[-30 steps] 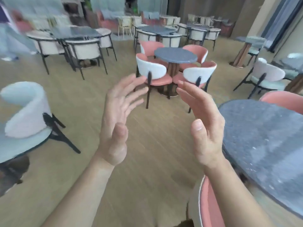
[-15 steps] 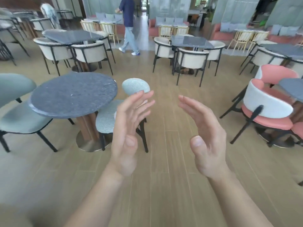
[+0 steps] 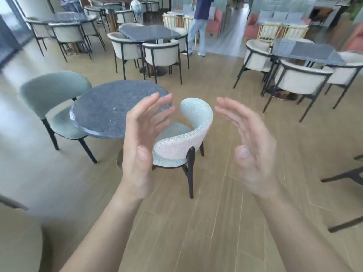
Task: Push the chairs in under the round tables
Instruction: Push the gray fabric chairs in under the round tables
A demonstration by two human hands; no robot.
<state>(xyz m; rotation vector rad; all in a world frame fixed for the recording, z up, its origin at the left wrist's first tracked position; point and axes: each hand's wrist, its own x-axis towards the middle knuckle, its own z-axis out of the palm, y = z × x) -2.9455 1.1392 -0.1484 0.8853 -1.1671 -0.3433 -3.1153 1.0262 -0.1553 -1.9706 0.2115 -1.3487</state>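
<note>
Item: pale green chair (image 3: 183,138), sitting at 12 o'clock, seat partly under the round counter (image 3: 117,108) at 11. I am holding left hand (image 3: 140,142) and right hand (image 3: 249,148) empty, fingers (image 3: 157,107) spread, bracketing its backrest for a push.

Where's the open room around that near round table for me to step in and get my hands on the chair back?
Bare floor lies open right of the near chair, up to the cream armchairs. The gap between left hand and right hand frames its backrest. Left is crowded: round table and green chair.
</note>
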